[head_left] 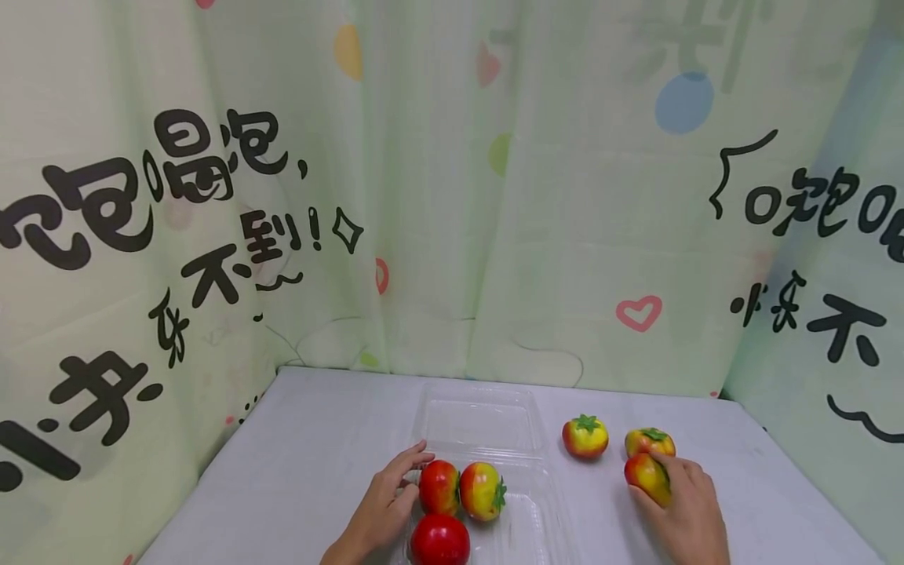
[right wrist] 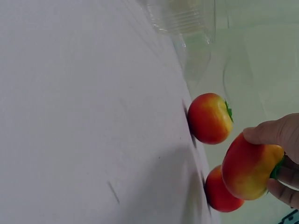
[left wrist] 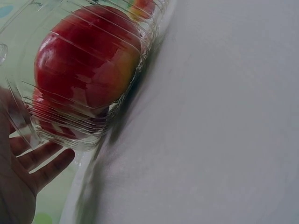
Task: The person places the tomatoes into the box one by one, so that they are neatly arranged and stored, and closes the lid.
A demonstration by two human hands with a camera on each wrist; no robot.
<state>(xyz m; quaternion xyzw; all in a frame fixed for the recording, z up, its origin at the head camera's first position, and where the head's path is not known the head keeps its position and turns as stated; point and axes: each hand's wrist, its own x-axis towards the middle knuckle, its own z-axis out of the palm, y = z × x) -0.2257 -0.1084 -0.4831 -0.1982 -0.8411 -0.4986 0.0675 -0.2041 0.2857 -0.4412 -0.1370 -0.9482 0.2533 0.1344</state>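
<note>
My right hand (head_left: pixel 681 502) grips a red-and-yellow tomato (head_left: pixel 647 479) between thumb and fingers. In the right wrist view this tomato (right wrist: pixel 250 165) is held above the table, its green leafy top turned toward the palm. Two similar tomatoes, one at the left (head_left: pixel 585 437) and one just behind the held one (head_left: pixel 650 442), rest on the table. My left hand (head_left: pixel 384 502) is at the left side of a clear plastic box (head_left: pixel 530 510), fingers extended beside its wall. Inside the box sit a red-yellow tomato (head_left: pixel 439 486), a yellower one (head_left: pixel 482 491) and a red one (head_left: pixel 440 540).
The box's clear lid (head_left: pixel 476 420) lies opened toward the back of the white table (head_left: pixel 304 455). A pale green printed curtain (head_left: pixel 438 196) surrounds the table at the back and sides. The right part of the box shows its bare bottom.
</note>
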